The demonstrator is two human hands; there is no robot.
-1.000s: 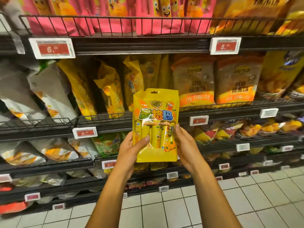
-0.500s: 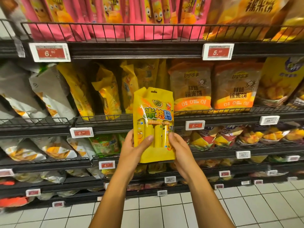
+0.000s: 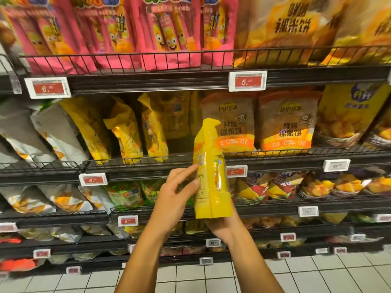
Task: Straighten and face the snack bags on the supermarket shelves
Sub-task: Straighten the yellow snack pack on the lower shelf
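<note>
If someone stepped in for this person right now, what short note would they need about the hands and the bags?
Left hand: fingertips touch the back of the yellow bag, thumb on its printed side; not a firm grip.
Right hand: holds the bag from below, at its bottom end.
The bag: upright, off the shelf, edge-on to the camera, in front of the middle shelf.
Done: the bag is in hand.
Left: set it back front-out. The yellow bags on the middle shelf lean and sit side-on; the white bags to the left lean too. The orange bags already face front.
</note>
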